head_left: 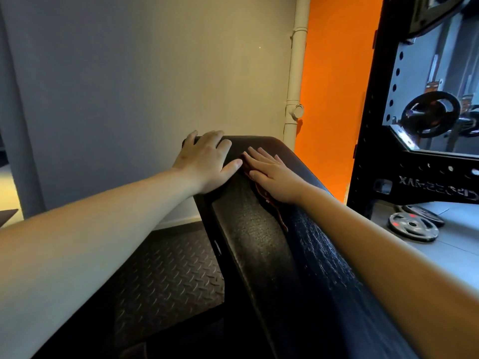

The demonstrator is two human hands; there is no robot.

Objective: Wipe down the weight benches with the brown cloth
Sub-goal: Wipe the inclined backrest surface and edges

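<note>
Forearms fill the near field, left forearm (90, 242) and right forearm (388, 255), both reaching forward and up. Bench (259, 242): black textured pad, backrest raised at an incline, top edge at mid-frame against a pale wall. Rack (375, 151) to the right, black, punched with holes, well apart from the bench. Mat (166, 275) of dark tread-pattern rubber under and left of the bench. Plates (412, 226): two, lying flat on the grey floor near the rack foot. Left hand (204, 161) on the top left corner of the bench, fingers hooked over the edge, thumb laid along the pad face: a bracing hold, clamped on the bench. Right hand (272, 174) just beside it, flat, fingers straight and slightly spread, palm pressing down, nothing pinched. Cloth (262, 193) lies under that palm on the upper pad, brown, mostly covered; a thin crumpled tail trails down-pad from the wrist. Judgement: wiping at the top of the backrest; cannot tell how much of the long lower pad is done. Risks: cloth is held by palm pressure alone on a sloped pad, so a lift or a fast downstroke could let it slide off toward the floor. Bunched as it is, it covers a narrow strip, so passes may leave gaps. Left thumb nearly touches the right fingertips; a sideways stroke would run into it.
</note>
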